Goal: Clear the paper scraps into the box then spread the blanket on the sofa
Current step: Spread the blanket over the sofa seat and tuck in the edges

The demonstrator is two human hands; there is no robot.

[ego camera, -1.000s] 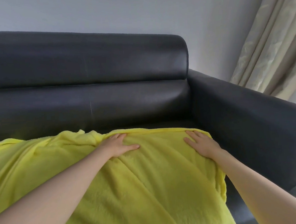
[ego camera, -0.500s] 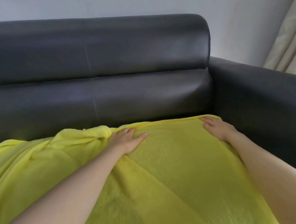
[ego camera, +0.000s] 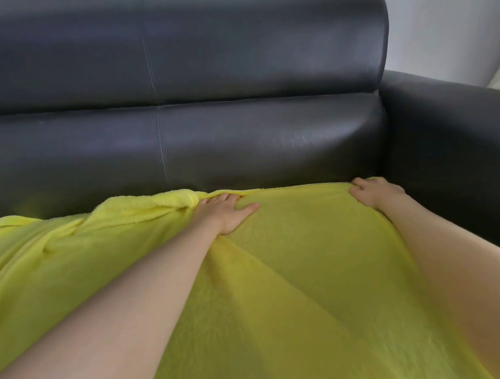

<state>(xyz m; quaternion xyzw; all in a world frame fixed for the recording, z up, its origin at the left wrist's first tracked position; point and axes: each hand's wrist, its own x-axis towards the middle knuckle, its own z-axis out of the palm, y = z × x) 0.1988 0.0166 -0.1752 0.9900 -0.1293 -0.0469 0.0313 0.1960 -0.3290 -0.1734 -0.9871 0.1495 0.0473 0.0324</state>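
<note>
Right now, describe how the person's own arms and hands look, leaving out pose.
Both forearms are bare, with no sleeve in view. The left hand and right hand wear no gloves; no rings, watch or bracelet show. The fingers look short-nailed, with no visible polish.

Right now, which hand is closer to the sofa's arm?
Right. The right hand presses the yellow blanket beside the sofa armrest; the left hand lies flat on the blanket farther along, away from it.

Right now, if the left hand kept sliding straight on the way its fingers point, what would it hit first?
Probably the sofa's lower back cushion, just past the yellow blanket's bunched far edge, where the left hand rests; depth is hard to judge.
</note>
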